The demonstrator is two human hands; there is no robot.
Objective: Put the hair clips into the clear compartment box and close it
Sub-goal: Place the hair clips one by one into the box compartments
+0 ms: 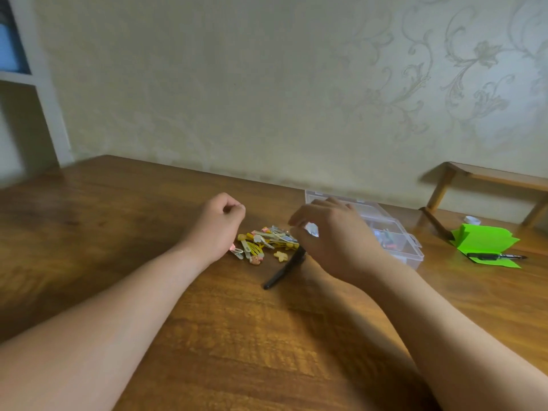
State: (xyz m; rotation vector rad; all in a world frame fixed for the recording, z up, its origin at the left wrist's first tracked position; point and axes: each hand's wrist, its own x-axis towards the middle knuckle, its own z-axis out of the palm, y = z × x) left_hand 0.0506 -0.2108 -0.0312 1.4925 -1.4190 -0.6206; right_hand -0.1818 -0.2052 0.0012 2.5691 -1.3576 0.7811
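Wooden table (118,232) against a wall with pale patterned wallpaper. Hair clips (267,243), mostly yellow, lie in a small pile mid-table, with a long black clip (283,271) just in front of it. The clear compartment box (397,241) sits right of the pile, partly hidden by the right hand (335,241); lid position unclear. That hand's fingers are curled, pinching a pale clip (312,229) above the pile's right edge. Left hand (218,228) is a closed fist beside the pile's left edge, nothing visible in it. Green paper (486,240) and a black marker (495,257) lie far right.
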